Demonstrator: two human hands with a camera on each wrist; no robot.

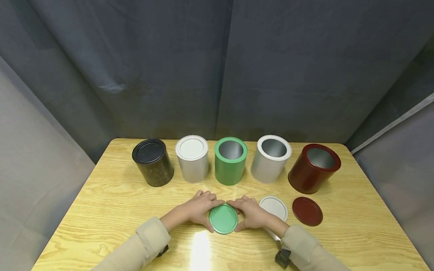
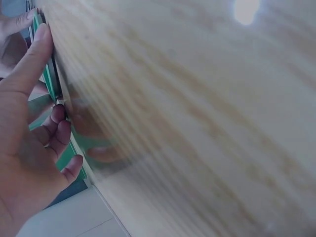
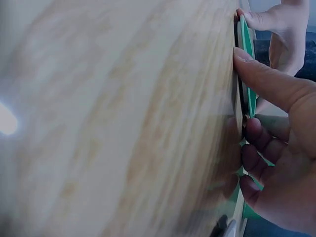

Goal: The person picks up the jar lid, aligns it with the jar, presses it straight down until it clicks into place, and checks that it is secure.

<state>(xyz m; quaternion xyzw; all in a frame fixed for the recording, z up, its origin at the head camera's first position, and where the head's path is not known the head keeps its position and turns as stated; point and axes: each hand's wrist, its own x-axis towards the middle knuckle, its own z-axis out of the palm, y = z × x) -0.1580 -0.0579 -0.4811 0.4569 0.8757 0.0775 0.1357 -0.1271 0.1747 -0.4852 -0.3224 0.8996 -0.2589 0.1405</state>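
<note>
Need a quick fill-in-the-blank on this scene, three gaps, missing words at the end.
1. The lid between the left hand and right hand is coloured ____.
2. In the head view, the black can stands at the row's ____ end.
3. Counting the green can and dark red can, uncovered cans number ____.

Missing words: green; left; three.

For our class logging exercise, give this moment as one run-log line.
left grip: holds green lid | right grip: holds same lid, opposite side | green can: uncovered, beyond lid
</note>
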